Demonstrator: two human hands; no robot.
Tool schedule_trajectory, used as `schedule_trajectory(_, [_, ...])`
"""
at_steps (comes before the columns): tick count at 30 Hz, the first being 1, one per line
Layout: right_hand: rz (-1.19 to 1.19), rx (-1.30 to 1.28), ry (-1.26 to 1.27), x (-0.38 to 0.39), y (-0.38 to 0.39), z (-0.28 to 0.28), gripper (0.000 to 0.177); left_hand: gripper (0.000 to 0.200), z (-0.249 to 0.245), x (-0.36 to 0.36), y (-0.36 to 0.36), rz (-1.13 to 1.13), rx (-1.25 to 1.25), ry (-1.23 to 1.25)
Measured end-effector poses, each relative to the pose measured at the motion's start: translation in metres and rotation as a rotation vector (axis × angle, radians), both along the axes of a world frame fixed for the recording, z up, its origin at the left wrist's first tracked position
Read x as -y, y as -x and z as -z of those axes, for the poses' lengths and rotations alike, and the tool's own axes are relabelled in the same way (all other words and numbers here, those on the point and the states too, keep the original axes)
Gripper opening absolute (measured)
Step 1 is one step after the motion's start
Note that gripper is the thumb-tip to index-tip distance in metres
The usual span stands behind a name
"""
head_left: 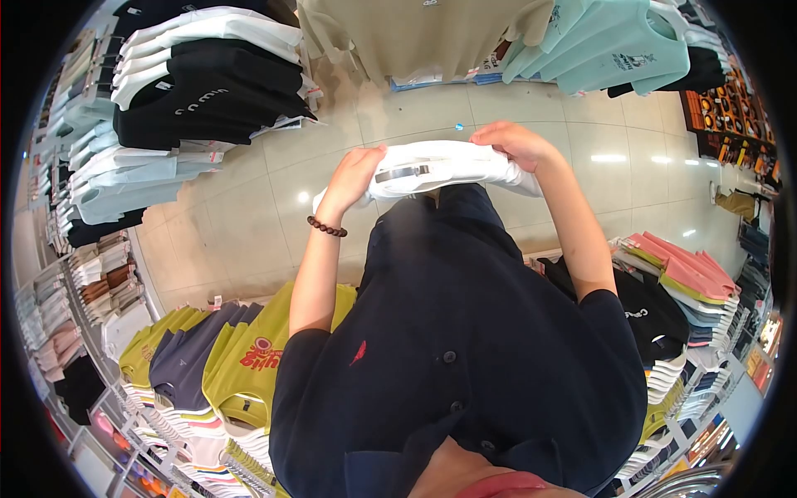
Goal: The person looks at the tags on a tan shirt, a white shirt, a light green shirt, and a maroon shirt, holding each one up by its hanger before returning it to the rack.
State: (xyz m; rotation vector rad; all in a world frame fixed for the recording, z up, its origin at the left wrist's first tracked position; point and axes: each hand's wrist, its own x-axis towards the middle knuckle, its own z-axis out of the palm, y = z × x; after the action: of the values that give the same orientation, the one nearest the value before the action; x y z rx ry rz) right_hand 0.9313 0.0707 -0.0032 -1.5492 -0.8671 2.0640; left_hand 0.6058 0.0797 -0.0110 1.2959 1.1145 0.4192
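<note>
A white shirt [452, 154] is stretched between my two hands in front of my waist, bunched into a band. Its neck opening faces up, and a dark grey strip [402, 173] shows inside it. My left hand [355, 176] grips the shirt's left end, the thumb lying along the top edge. At the other end, my right hand [513, 144] pinches the fabric near the upper edge, fingers partly behind it. Some white cloth hangs beyond each hand. A beaded bracelet [326, 227] circles my left wrist.
Racks of black shirts [216, 91] and pale blue shirts [614, 50] stand ahead, with a beige shirt [423, 37] between them. Yellow-green shirts [257, 357] hang close by on the left. Pink shirts [685, 261] hang on the right. Tiled floor [415, 108] runs between the racks.
</note>
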Motion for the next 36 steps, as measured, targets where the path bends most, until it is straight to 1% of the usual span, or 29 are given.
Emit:
schedule_trajectory(5, [0.021,-0.002,0.077,-0.004,-0.007,0.008,0.026,0.050,0.022,-0.004,-0.004,-0.023,-0.038,-0.026])
schedule_trajectory(7, [-0.014,-0.026,-0.143,0.002,-0.007,0.000,0.028,0.050,0.013,-0.007,-0.010,-0.026,-0.032,-0.018])
schedule_trajectory(8, [-0.011,-0.026,-0.144,0.006,-0.006,-0.007,0.028,0.049,0.005,-0.007,-0.013,-0.007,-0.060,0.022])
schedule_trajectory(10, [-0.378,0.005,-0.354,0.013,-0.001,-0.039,0.033,0.048,-0.006,-0.005,-0.020,0.015,-0.089,0.069])
schedule_trajectory(11, [-0.515,0.252,-0.603,0.015,-0.001,-0.050,0.038,0.045,-0.009,-0.004,-0.024,-0.001,-0.038,0.060])
schedule_trajectory(12, [-0.513,0.254,-0.601,0.019,0.001,-0.048,0.038,0.042,-0.012,-0.005,-0.028,-0.016,0.015,0.050])
schedule_trajectory(13, [-0.475,0.471,-0.806,0.024,0.002,-0.041,0.039,0.042,-0.012,-0.008,-0.033,-0.012,0.017,0.048])
schedule_trajectory(14, [-0.429,0.693,-1.008,0.026,0.001,-0.036,0.040,0.035,-0.012,-0.012,-0.038,-0.003,0.032,-0.021])
schedule_trajectory(15, [-0.362,0.697,-1.049,0.025,-0.003,-0.034,0.038,0.031,-0.015,-0.017,-0.044,0.007,0.046,-0.092])
schedule_trajectory(16, [-0.359,0.703,-1.055,0.024,-0.008,-0.033,0.038,0.031,-0.019,-0.024,-0.048,0.010,0.050,-0.100])
schedule_trajectory(18, [-0.173,0.674,-1.113,0.021,-0.025,-0.033,0.031,0.027,-0.035,-0.040,-0.056,0.170,0.000,-0.033])
schedule_trajectory(19, [-0.122,0.702,-1.113,0.018,-0.036,-0.036,0.030,0.035,-0.043,-0.047,-0.067,0.215,-0.094,-0.191])
schedule_trajectory(20, [-0.122,0.699,-1.123,0.015,-0.048,-0.040,0.030,0.035,-0.043,-0.054,-0.074,0.210,-0.098,-0.198])
schedule_trajectory(22, [0.034,0.745,-1.031,0.011,-0.077,-0.049,0.032,0.043,-0.040,-0.069,-0.086,0.351,-0.380,-0.753])
schedule_trajectory(23, [0.054,0.790,-1.038,0.008,-0.094,-0.054,0.032,0.043,-0.042,-0.076,-0.094,0.348,-0.390,-0.755])
schedule_trajectory(24, [0.075,0.835,-1.044,0.006,-0.114,-0.060,0.032,0.047,-0.043,-0.083,-0.102,0.320,-0.385,-0.735])
schedule_trajectory(25, [0.116,0.885,-1.011,0.009,-0.138,-0.061,0.031,0.051,-0.045,-0.091,-0.110,0.292,-0.380,-0.717])
schedule_trajectory(26, [0.158,0.934,-0.978,0.013,-0.162,-0.063,0.031,0.051,-0.047,-0.102,-0.116,0.290,-0.389,-0.719])
schedule_trajectory(28, [0.240,0.998,-0.851,0.019,-0.205,-0.082,0.031,0.058,-0.055,-0.136,-0.122,0.067,-0.330,-0.966])
schedule_trajectory(30, [0.333,1.056,-0.835,0.023,-0.241,-0.096,0.032,0.073,-0.071,-0.175,-0.124,-0.103,-0.405,-1.118])
schedule_trajectory(31, [0.335,1.048,-0.838,0.025,-0.257,-0.103,0.032,0.072,-0.081,-0.193,-0.126,-0.181,-0.398,-1.142])
schedule_trajectory(32, [0.366,1.132,-0.797,0.026,-0.273,-0.110,0.032,0.072,-0.091,-0.209,-0.131,-0.259,-0.387,-1.166])
schedule_trajectory(33, [0.396,1.216,-0.754,0.024,-0.283,-0.119,0.033,0.077,-0.101,-0.224,-0.137,-0.311,-0.395,-1.192])
schedule_trajectory(34, [0.398,1.214,-0.759,0.018,-0.288,-0.131,0.033,0.081,-0.109,-0.238,-0.145,-0.364,-0.400,-1.218])
schedule_trajectory(35, [0.411,1.287,-0.689,0.011,-0.291,-0.145,0.033,0.082,-0.112,-0.253,-0.154,-0.424,-0.452,-1.281])
schedule_trajectory(36, [0.419,1.360,-0.620,0.005,-0.294,-0.155,0.033,0.082,-0.116,-0.270,-0.164,-0.432,-0.449,-1.283])
